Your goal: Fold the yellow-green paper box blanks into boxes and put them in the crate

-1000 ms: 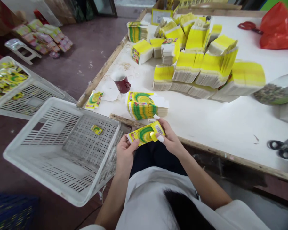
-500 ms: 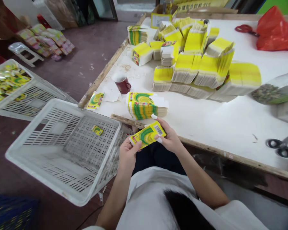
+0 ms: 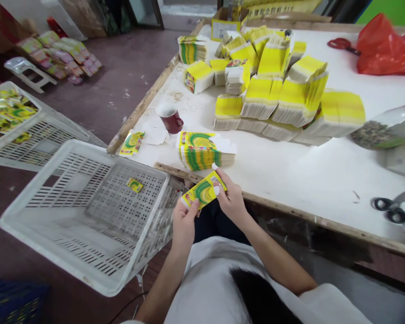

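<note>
A yellow-green printed carton (image 3: pixel 202 191) is held between both hands, just off the table's near edge and tilted up to the right. My left hand (image 3: pixel 185 217) is closed on its lower left end, thumb on the printed face. My right hand (image 3: pixel 231 198) grips the upper right end, thumb over the face and partly covering the barcode. White covers show on some right fingertips. Beyond the hands, a stack of flat printed cartons (image 3: pixel 200 153) lies on the white table (image 3: pixel 283 166). One small yellow carton (image 3: pixel 135 185) lies inside the grey plastic crate (image 3: pixel 67 243) on my left.
Several yellow carton stacks (image 3: pixel 273 99) fill the table's middle. A maroon mug (image 3: pixel 171 120) and a yellow packet (image 3: pixel 131 143) sit near the left corner. Black-handled scissors (image 3: pixel 396 211) and a red bag (image 3: pixel 386 49) are at right. A second crate (image 3: pixel 37 139) holds yellow packets.
My right hand has shifted slightly left along the carton, its thumb now covering more of the barcode. My left hand keeps its hold. The whole view has shifted a little.
</note>
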### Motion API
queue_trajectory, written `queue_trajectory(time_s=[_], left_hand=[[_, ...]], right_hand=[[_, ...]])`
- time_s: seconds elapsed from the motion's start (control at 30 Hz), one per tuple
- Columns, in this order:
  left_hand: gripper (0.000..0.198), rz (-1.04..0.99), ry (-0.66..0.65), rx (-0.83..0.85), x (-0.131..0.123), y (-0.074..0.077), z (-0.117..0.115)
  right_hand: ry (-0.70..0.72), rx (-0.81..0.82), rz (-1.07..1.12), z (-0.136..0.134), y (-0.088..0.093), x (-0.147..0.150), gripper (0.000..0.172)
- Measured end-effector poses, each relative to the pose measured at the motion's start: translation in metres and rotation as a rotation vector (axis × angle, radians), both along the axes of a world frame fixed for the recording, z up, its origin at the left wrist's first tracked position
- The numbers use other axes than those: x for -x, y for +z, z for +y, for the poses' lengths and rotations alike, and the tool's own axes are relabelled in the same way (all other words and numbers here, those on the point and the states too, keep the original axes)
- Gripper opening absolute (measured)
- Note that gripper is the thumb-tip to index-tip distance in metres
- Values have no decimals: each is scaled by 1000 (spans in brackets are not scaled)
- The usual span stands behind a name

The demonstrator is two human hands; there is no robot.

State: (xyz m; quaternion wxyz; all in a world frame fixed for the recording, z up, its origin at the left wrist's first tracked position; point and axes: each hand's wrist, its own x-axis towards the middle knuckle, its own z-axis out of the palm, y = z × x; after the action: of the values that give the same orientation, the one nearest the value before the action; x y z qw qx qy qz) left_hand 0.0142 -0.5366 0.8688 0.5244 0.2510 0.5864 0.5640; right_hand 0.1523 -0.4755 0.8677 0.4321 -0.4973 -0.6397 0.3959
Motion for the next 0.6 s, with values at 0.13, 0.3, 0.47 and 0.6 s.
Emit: queue_trajectory(time_s=[0.13, 0.3, 0.47, 0.6], left_hand=[[30, -6, 96, -27, 16, 3, -4], [28, 151, 557, -185, 103, 7, -8], [24, 24, 827, 229, 166, -22, -23], [31, -20, 790, 280, 158, -45, -24]], right_hand=[[148, -54, -75, 0, 3, 6, 52], [44, -245, -111, 38, 22, -4, 35], [-174, -262, -405, 102, 37, -6, 22], [-98, -133, -613, 125, 33, -1, 11]])
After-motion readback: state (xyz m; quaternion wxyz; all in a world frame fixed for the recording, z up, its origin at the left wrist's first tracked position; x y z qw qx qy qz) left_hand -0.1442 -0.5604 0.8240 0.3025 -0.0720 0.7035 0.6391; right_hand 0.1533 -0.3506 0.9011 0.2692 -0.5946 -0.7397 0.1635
